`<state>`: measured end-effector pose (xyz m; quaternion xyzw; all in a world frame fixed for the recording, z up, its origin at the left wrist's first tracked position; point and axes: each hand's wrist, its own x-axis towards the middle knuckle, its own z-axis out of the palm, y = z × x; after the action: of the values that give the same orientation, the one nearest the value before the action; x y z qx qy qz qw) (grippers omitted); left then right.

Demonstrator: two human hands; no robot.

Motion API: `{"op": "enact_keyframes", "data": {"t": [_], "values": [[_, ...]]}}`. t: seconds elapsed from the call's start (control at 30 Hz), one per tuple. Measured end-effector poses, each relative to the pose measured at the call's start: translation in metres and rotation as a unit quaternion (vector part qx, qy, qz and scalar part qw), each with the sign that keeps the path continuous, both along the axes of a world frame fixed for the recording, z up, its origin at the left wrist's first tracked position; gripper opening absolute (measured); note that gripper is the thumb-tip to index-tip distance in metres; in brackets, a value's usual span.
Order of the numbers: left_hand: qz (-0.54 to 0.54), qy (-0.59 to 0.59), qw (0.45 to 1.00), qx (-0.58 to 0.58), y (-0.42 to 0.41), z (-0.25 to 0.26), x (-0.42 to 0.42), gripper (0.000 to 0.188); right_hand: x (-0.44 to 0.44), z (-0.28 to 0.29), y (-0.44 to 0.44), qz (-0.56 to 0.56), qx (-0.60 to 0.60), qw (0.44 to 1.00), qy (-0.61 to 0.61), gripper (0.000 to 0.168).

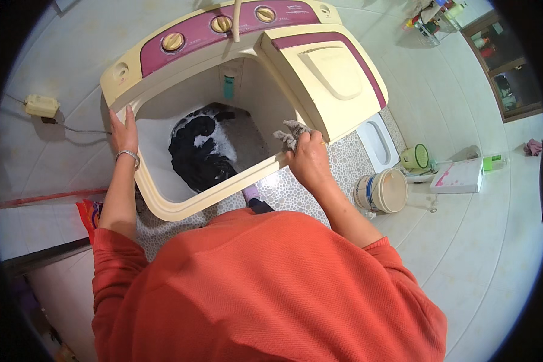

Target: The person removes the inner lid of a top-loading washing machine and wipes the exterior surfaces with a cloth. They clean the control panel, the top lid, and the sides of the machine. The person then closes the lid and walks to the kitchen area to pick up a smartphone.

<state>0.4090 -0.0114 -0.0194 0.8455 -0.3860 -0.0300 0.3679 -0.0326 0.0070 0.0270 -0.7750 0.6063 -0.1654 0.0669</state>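
Note:
Before me stands a cream and purple twin-tub washing machine (167, 212), its wash tub uncovered. Dark laundry (197, 149) lies in grey, foamy water at the bottom of that tub. My right hand (310, 158) grips a crumpled grey cloth (292, 133) at the tub's right front corner. On the left rim rests my left hand (124, 131), fingers apart, with nothing held in it; a silver bracelet circles its wrist. The spin-side lid (339, 77) is down. A pale hose (236, 22) hangs over the control panel (199, 29), which carries three round knobs.
To the right, a lidded bucket (389, 191) and a squat toilet (380, 140) are on the pebble-patterned floor (289, 194). Beyond them are a green basket (415, 157) and a white box (459, 175). A power adapter box (42, 106) with a cord is at the left wall.

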Motion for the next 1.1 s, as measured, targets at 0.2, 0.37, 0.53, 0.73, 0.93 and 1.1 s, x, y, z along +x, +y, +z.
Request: {"op": "enact_keyframes", "data": {"t": [0.2,0.37,0.53,0.73,0.93,1.1], "values": [[0.006,-0.02,1.0,0.023,-0.001,0.013,-0.016,0.085,0.024,-0.028,-0.049,0.012,-0.103,0.993,0.059,0.024],[0.01,-0.037,0.999,0.01,0.0,0.005,-0.006,0.089,0.014,-0.007,-0.065,0.004,-0.034,0.995,0.097,0.023],[0.005,-0.036,0.999,-0.005,-0.006,-0.001,-0.002,0.092,0.004,0.014,-0.026,-0.004,0.055,0.989,0.136,0.03],[0.013,0.0,1.0,-0.012,-0.006,-0.001,-0.001,0.095,0.055,0.015,0.014,0.135,0.085,0.986,0.044,0.029],[0.019,-0.009,1.0,-0.021,-0.011,0.002,-0.001,0.093,0.143,0.01,0.055,0.338,0.167,0.921,-0.096,0.028],[0.019,-0.014,0.999,-0.034,-0.007,0.002,0.003,0.088,0.092,0.014,0.05,0.326,0.118,0.931,-0.112,0.031]]}}
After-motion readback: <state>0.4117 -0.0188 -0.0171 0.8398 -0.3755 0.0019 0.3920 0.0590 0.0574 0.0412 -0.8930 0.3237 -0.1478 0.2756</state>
